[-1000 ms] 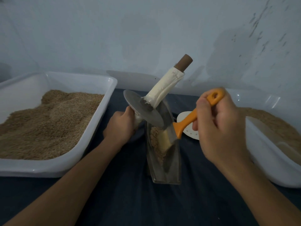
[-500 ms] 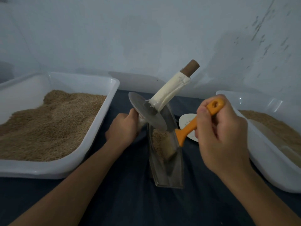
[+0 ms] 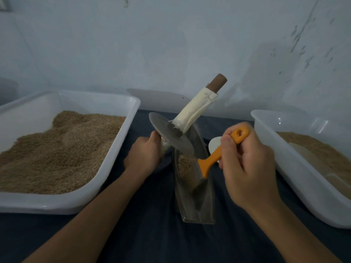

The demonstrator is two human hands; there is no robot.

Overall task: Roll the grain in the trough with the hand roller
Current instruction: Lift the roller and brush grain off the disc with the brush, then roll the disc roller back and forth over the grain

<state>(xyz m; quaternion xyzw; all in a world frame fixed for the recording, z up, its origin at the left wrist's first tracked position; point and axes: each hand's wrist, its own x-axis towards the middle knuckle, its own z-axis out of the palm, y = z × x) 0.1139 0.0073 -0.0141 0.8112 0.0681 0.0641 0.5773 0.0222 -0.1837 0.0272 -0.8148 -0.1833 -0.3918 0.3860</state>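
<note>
From the head view, your left hand (image 3: 144, 158) grips the hand roller (image 3: 171, 132) by its lower handle, disc tilted over the trough (image 3: 195, 186). Your right hand (image 3: 248, 168) holds an orange-handled brush (image 3: 212, 158) in the grain (image 3: 185, 164) there.

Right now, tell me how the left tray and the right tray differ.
The left tray shows nearly whole, while the frame's edge cuts off the right tray. The left tray holds a heaped mound of grain; the right tray's grain lies lower and flatter. Both are white plastic, holding brown grain, on the dark cloth.
</note>
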